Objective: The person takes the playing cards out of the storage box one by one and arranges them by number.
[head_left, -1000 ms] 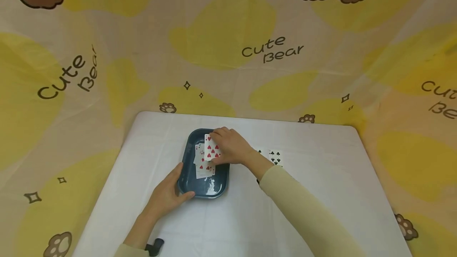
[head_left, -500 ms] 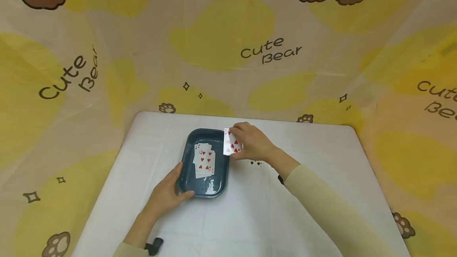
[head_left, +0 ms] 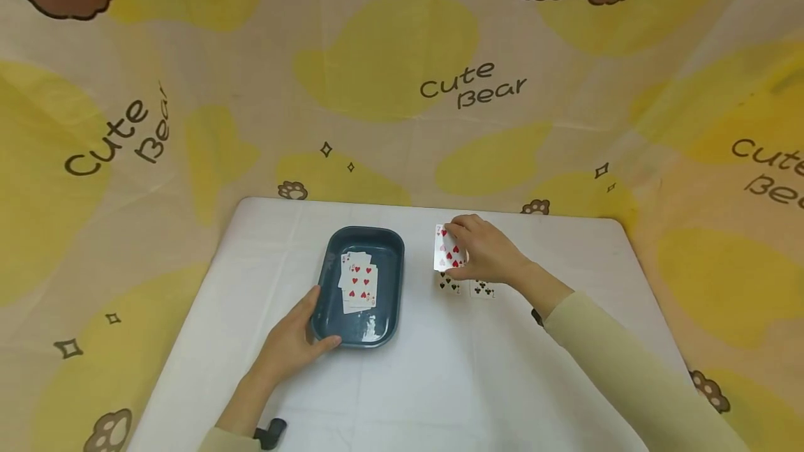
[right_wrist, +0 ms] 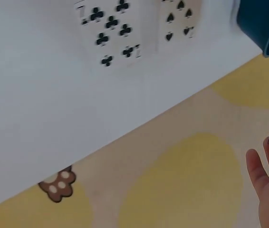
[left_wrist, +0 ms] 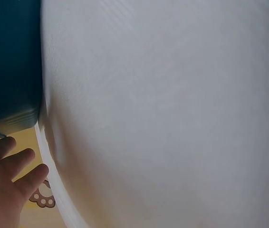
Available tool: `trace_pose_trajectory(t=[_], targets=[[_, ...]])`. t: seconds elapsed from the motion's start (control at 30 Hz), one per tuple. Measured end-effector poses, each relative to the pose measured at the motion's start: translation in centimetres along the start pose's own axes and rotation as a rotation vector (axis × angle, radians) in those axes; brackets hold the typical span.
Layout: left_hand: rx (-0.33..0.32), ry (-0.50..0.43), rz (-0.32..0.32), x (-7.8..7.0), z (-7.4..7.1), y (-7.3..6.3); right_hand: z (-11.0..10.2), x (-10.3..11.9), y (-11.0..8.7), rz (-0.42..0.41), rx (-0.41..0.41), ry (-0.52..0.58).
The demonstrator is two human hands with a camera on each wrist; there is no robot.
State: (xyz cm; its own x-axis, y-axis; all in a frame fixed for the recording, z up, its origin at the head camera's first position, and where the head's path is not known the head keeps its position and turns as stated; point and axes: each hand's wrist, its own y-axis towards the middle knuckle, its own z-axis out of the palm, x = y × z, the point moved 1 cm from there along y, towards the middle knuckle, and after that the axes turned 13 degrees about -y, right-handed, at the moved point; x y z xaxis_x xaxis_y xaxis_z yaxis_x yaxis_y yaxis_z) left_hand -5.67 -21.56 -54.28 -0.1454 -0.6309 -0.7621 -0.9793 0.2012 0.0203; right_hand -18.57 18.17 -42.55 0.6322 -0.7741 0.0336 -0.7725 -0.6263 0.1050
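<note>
My right hand [head_left: 488,250] pinches a hearts playing card [head_left: 442,250] by its edges, above the table right of the tray. Just below it lies a spades card [head_left: 449,286], with a seven of clubs [right_wrist: 111,34] alongside; my hand and the held card partly cover both in the head view. A dark blue tray [head_left: 391,298] holds a small overlapping pile of cards [head_left: 361,282], a six of hearts on top. My left hand [head_left: 292,344] holds the tray's near left corner, thumb at the front rim and fingers along the left side.
The table [head_left: 389,396] has a white cover. Behind it hangs a patterned cloth [head_left: 377,54] with yellow patches and bear prints. Dark straps [head_left: 271,433] show at the wrists.
My right hand has carried the hearts card from over the tray rightward to above the spades card, uncovering the six of hearts. My left hand and the tray have stayed in place.
</note>
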Motion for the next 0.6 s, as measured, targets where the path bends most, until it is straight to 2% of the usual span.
trace_pose_trajectory(t=[0.23,0.6], targets=[[0.003,0.001,-0.003,0.1,0.1,0.0,0.8,-2.4,-2.9,0.021,-0.008,-0.002],[-0.004,0.006,-0.007,-0.1,-0.2,-0.1,2.5,-4.7,-7.4,0.086,0.046,-0.010]])
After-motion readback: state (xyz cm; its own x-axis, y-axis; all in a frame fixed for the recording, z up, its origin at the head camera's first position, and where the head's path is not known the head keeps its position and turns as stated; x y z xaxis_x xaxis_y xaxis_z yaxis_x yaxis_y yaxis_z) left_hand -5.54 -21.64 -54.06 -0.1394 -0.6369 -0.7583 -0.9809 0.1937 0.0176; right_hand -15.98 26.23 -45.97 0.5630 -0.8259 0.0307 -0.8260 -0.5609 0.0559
